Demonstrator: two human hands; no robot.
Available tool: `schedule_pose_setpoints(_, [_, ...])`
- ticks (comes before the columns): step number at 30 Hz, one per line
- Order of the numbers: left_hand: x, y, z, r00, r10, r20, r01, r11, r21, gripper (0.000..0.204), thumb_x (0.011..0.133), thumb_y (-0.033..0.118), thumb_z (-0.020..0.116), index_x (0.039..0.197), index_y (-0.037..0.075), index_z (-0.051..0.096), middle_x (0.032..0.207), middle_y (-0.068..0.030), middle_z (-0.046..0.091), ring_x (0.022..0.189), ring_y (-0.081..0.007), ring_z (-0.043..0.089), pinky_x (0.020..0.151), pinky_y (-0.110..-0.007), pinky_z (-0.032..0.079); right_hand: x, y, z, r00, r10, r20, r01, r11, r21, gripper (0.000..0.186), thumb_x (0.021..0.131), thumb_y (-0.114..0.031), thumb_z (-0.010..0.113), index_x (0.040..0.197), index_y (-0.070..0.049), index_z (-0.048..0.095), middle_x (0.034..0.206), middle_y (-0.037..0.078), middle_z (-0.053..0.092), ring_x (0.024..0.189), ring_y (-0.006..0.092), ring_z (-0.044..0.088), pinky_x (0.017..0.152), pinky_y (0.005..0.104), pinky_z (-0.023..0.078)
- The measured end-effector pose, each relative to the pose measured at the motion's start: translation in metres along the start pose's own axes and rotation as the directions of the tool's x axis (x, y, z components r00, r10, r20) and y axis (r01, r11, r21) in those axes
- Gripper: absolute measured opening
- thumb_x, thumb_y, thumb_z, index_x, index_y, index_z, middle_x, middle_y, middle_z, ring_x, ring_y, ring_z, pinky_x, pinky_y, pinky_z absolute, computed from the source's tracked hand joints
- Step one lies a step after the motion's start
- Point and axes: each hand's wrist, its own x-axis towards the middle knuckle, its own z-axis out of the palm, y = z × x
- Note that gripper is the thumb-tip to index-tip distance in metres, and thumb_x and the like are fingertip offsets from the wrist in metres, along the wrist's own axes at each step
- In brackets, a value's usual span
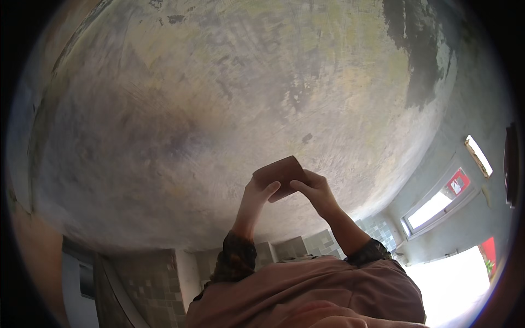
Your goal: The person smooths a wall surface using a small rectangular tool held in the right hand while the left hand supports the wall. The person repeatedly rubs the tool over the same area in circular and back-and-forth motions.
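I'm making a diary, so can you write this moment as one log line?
left hand: holding brown sheet | right hand: holding same sheet | behind sheet: blotchy surface

Noted to the right: window [429, 211], red panel [454, 178] at one end; bright strip [479, 156] nearby, kind unclear. I also record a glaring opening [448, 287], green plant [488, 266] at its edge, and tiles [147, 281], grey-green.
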Motion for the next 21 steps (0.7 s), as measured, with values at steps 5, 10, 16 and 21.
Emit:
schedule_pose_setpoints(5, [-0.006, -0.014, 0.013, 0.999, -0.045, 0.025, 0.051, 0.929, -0.366, 0.053, 0.098, 0.023, 0.063, 0.140, -0.004, 0.044, 0.131, -0.0111, 0.059, 0.122, -0.0203, 0.055, 0.105, -0.038, 0.042, -0.022, -0.020, 0.010, 0.983, -0.131, -0.131, 0.100, 0.969, -0.224, 0.044, 0.087, -0.004, 0.074, 0.127, 0.002, 0.057, 0.115, 0.011, 0.068, 0.111, 0.0155, 0.062, 0.096, 0.0299, 0.049])
schedule_pose_setpoints(10, [-0.010, -0.020, 0.021, 0.984, 0.007, 0.177, 0.104, 0.785, -0.611, 0.046, 0.105, 0.027, 0.046, 0.141, -0.002, 0.044, 0.136, -0.0134, 0.056, 0.123, -0.0239, 0.057, 0.102, -0.041, 0.047, -0.030, -0.026, 0.022, 0.925, -0.379, -0.027, 0.351, 0.880, -0.321, 0.048, 0.077, -0.005, 0.082, 0.119, -0.004, 0.060, 0.130, 0.017, 0.057, 0.128, 0.0249, 0.052, 0.103, 0.0404, 0.045])
schedule_pose_setpoints(16, [-0.006, -0.014, 0.017, 0.922, -0.008, 0.388, 0.281, 0.703, -0.653, 0.034, 0.105, 0.028, 0.049, 0.125, 0.000, 0.054, 0.111, -0.0055, 0.063, 0.098, -0.0146, 0.064, 0.092, -0.034, 0.055, -0.012, -0.023, 0.046, 0.702, -0.712, 0.009, 0.560, 0.543, -0.626, 0.045, 0.073, -0.002, 0.080, 0.114, -0.004, 0.061, 0.138, 0.026, 0.046, 0.126, 0.0420, 0.051, 0.099, 0.0457, 0.048])
schedule_pose_setpoints(21, [0.024, 0.006, -0.003, 0.998, 0.052, 0.044, -0.040, 0.970, -0.240, 0.042, 0.102, 0.035, 0.057, 0.126, 0.000, 0.054, 0.112, -0.0068, 0.062, 0.102, -0.0142, 0.062, 0.088, -0.032, 0.051, 0.033, -0.028, 0.062, 0.677, -0.733, -0.069, 0.607, 0.609, -0.510, 0.045, 0.075, 0.001, 0.075, 0.117, -0.008, 0.062, 0.142, 0.025, 0.045, 0.133, 0.0417, 0.045, 0.107, 0.0492, 0.041])
